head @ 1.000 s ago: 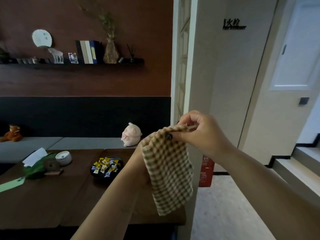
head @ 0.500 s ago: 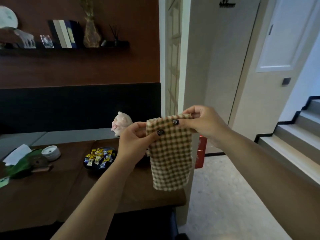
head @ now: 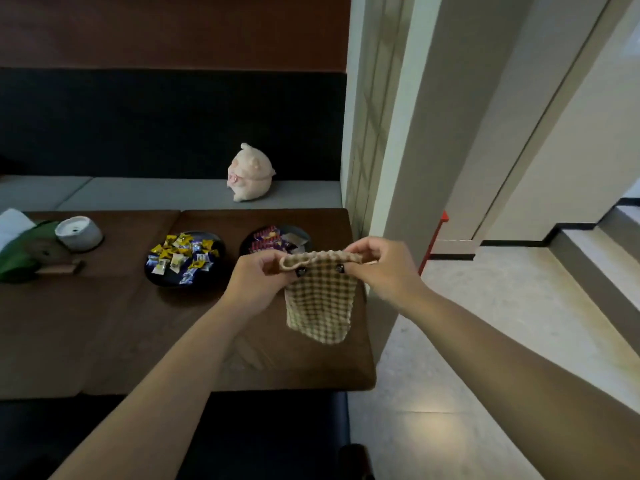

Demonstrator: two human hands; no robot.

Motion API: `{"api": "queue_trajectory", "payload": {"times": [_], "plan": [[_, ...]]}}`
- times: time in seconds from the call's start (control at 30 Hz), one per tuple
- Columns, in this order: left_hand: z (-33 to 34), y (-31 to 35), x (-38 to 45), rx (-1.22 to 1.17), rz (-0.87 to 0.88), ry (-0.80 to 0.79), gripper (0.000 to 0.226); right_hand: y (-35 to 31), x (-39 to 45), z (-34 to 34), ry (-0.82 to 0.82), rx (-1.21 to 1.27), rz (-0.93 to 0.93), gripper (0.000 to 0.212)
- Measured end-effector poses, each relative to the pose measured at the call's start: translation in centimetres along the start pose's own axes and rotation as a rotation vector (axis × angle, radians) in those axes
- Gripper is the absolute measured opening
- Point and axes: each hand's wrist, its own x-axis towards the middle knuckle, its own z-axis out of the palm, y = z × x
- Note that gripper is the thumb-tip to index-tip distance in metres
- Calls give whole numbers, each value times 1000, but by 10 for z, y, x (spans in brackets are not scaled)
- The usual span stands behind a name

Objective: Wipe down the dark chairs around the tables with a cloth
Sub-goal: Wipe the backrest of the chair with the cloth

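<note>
1. Checked in tan and cream, the cloth (head: 320, 303) hangs in the air above the near right corner of the brown wooden table (head: 104, 323), its top edge bunched and its lower edge dangling free, not touching the tabletop.
2. The left hand (head: 258, 278) pinches the cloth's top left corner between thumb and curled fingers; a dark-painted thumbnail presses on the fabric.
3. The right hand (head: 382, 268) pinches the top right corner the same way, fingers curled over the folded edge, thumbnail on the front of the weave.
4. Both hands sit close together, with only a short span of gathered cloth between them, and both forearms reach in from the bottom of the view.
5. A dark chair seat (head: 263, 434) shows at the lower edge, tucked against the near side of the table, below the arms and well apart from the cloth.
6. On the table, a dark plate of wrapped sweets (head: 183, 258) lies left of the left hand; a second dark dish of packets (head: 277, 239) sits just behind the hands, partly hidden by them.
7. Farther left stand a white round container (head: 79, 233) and a green item (head: 20, 251) at the frame's edge.
8. A pale pig-shaped plush toy (head: 250, 173) sits on the grey bench cushion (head: 156, 194) behind the table, against a black backrest (head: 156, 123).
9. To the right rise a pale pillar (head: 408, 133), a light floor (head: 467, 323) and steps (head: 595, 244).
</note>
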Motion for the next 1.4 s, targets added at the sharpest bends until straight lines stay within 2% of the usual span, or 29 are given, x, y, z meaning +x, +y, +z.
{"api": "queue_trajectory", "payload": {"times": [0.13,0.27,0.37,0.43,0.53,0.6,0.67,0.7,0.8,0.87,0.93,1.03,1.1,1.2,1.27,1.33,1.4], "plan": [[16,-51,-5,12,-72,11,34,51,-4,21,-62,-23,-51,26],[44,-121,-37,102,-196,-69,27,123,-34,50,-181,-61,113,28],[64,-161,-52,126,-327,-154,25,166,-52,68,-213,-69,204,32],[73,-176,-49,121,-375,-152,26,180,-49,78,-218,-65,223,33],[83,-188,-26,70,-464,-55,21,192,-24,93,-177,-62,202,29],[84,-194,-4,120,-493,56,35,192,-1,103,-127,-53,175,23],[88,-201,15,206,-491,167,39,199,20,115,-68,-67,221,20],[91,-204,20,222,-499,231,40,202,27,120,-41,-94,291,27],[103,-212,14,142,-562,382,41,210,32,132,-47,-194,541,65],[115,-215,-6,85,-548,387,38,209,23,141,-79,-267,552,78],[126,-215,-32,41,-493,373,35,208,11,151,-134,-316,514,75],[134,-211,-63,-11,-440,391,35,203,0,152,-211,-200,532,46],[134,-207,-82,6,-391,393,39,199,-15,141,-129,-20,523,32],[136,-210,-117,11,-307,323,40,198,-68,115,249,69,368,22],[142,-220,-138,-54,-368,191,35,208,-117,103,505,100,344,19],[151,-235,-158,-113,-479,29,30,222,-163,102,634,131,471,20],[163,-251,-173,-170,-628,-126,27,241,-201,113,633,212,690,24]]}}
